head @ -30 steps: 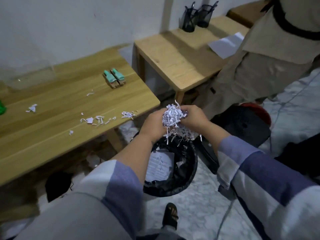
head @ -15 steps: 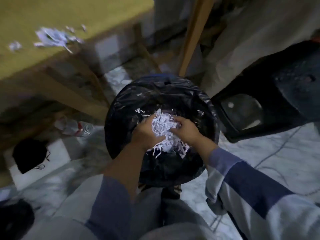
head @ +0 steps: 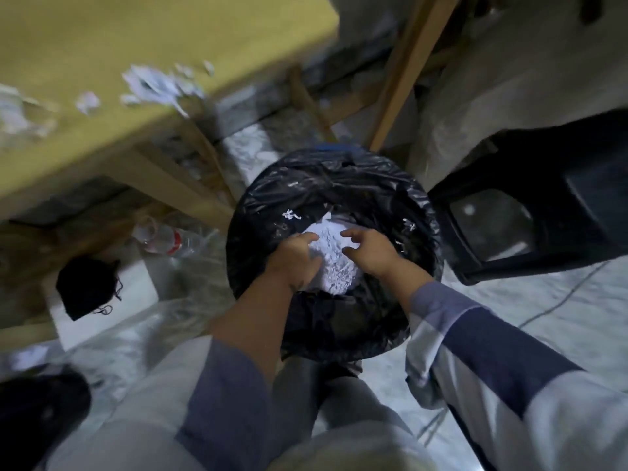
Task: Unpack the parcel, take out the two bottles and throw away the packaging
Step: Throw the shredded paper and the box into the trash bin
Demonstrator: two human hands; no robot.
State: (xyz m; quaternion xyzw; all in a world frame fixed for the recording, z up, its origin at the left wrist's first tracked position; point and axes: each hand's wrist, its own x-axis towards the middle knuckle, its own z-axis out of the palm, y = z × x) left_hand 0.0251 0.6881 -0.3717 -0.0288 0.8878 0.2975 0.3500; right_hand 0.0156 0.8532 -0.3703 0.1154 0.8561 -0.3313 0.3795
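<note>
Head view. Both hands are over the mouth of the waste bin, which is lined with a black bin bag. A wad of shredded white paper filling sits between the hands, inside the rim. The left hand has loosely curled fingers touching the wad's left side. The right hand has its fingers spread and hooked just beside the wad's right side; neither hand clamps it firmly, so the grip reads as loosened and open. A few shreds cling to the bag's inner wall.

More paper scraps lie on the wooden table at upper left, near its edge. The two bottles named in the task cannot be identified here; a clear plastic bottle lies on the floor under the table, and its relation to the task cannot be told. The frame is blurred.

Judgement: disposal of the filling is the step in hand. To do it well, part the fingers fully low inside the rim so light strips do not drift out, brush off clinging shreds over the bag, then collect the scraps on the table.
</note>
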